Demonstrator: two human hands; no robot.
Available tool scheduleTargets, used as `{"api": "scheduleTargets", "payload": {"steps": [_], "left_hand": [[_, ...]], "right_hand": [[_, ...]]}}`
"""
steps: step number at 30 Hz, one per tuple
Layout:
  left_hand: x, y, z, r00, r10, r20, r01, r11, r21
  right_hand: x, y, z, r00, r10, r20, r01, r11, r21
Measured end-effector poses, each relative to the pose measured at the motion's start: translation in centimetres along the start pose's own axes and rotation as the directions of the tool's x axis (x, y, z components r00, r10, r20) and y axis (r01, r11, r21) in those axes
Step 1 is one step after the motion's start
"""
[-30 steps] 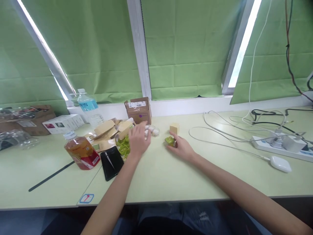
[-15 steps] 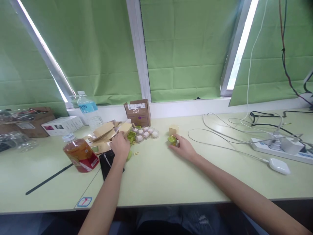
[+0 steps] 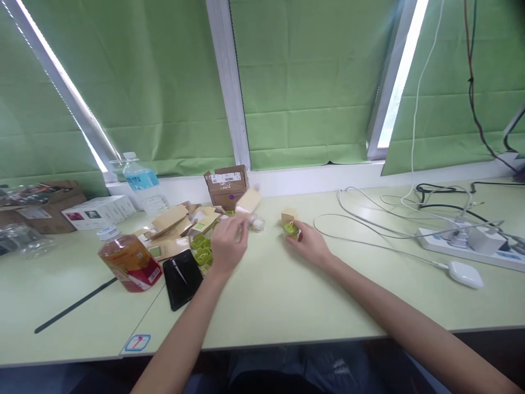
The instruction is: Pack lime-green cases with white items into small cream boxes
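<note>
My left hand (image 3: 228, 243) pinches a flat tan cardboard piece (image 3: 248, 201), held tilted above the clear wrapped white pieces (image 3: 258, 223), which it mostly hides. Fingers of my right hand (image 3: 309, 245) are closed round a small green case (image 3: 291, 230) on the table. Just behind that case stands a small tan box (image 3: 289, 214). To the left of my left hand lie several green cases (image 3: 200, 243) and a heap of tan cardboard packaging (image 3: 172, 221). Nearer the front is a black tablet-like slab (image 3: 178, 284) with a thin white stick on it.
A tea bottle (image 3: 133, 260) and a water bottle (image 3: 143, 186) stand at left. A brown carton (image 3: 227, 187) is against the wall. White cables run from a power strip (image 3: 488, 249) at right, near a white charger (image 3: 465, 274). A dark rod (image 3: 76, 303) lies at front left.
My left hand has moved right from the packaging heap, carrying the tan cardboard piece, uncovering green cases and the black slab. My right hand stays at the green case. The view has shifted slightly.
</note>
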State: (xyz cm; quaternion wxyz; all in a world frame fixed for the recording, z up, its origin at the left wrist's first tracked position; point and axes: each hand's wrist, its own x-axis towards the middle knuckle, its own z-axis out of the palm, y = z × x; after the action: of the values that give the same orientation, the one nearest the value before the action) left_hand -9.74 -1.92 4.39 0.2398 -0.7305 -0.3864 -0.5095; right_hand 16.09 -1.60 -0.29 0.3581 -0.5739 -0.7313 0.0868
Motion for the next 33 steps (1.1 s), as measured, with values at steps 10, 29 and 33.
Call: {"api": "scheduleTargets", "payload": {"steps": [10,29,33], "left_hand": [[-2.4,5.1,2.2,0.905,0.305,0.295,-0.265,0.949,-0.169],[-2.0,5.0,1.6,0.927,-0.100,0.362,0.250,0.883,-0.397],[-2.5,4.8,2.4,0.850,-0.167,0.499,0.436,0.754,-0.491]], "right_hand": [[0.1,0.8,-1.3,0.950,-0.230,-0.211,0.237,0.971,0.011],[-0.9,-0.7,0.0,0.866,-0.496,-0.067,0.492,0.820,0.293],[-1.3,-1.4,-0.2,0.867,-0.497,-0.030,0.483,0.824,0.297]]}}
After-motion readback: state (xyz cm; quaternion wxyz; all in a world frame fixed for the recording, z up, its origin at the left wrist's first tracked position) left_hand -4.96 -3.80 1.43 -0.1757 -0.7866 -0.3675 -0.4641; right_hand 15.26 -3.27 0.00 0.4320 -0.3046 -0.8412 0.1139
